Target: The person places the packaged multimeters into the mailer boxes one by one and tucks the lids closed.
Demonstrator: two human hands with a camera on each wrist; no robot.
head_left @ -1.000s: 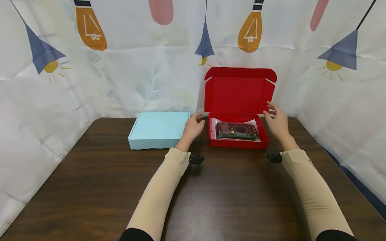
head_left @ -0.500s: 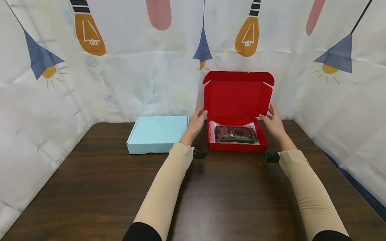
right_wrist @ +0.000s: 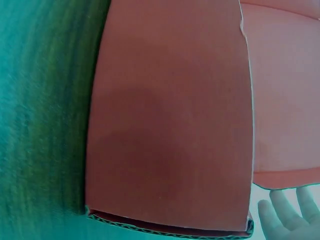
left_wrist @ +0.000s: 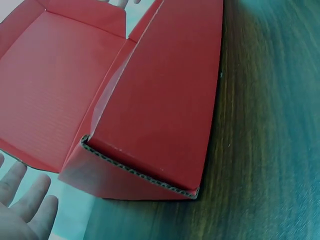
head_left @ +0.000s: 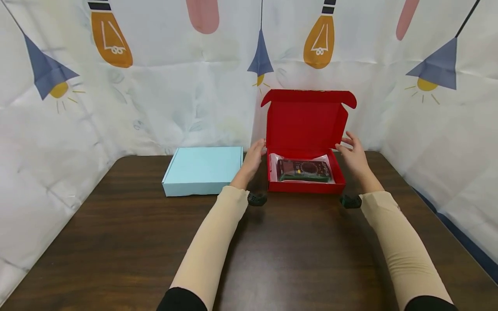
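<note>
A red cardboard box (head_left: 306, 187) stands on the dark wood table with its lid (head_left: 305, 123) raised. Inside lies a multimeter (head_left: 304, 170), dark-faced with a round dial, on pale wrapping (head_left: 274, 167). My left hand (head_left: 251, 163) is at the lid's left side, its fingers extended by the lid edge in the left wrist view. At the lid's right side is my right hand (head_left: 355, 162); its fingers (right_wrist: 286, 209) are spread below the lid edge in the right wrist view. Neither wrist view settles whether the fingers touch the lid.
A closed light blue box (head_left: 204, 166) sits on the table (head_left: 280, 259) to the left of my left hand. Close behind both boxes hangs a white curtain (head_left: 175, 103) printed with lamps and bulbs. Black camera mounts (head_left: 256, 199) sit at both wrists.
My left hand has moved up to the left side of the lid, and my right hand stays at the right side. The lid now leans further forward over the box.
</note>
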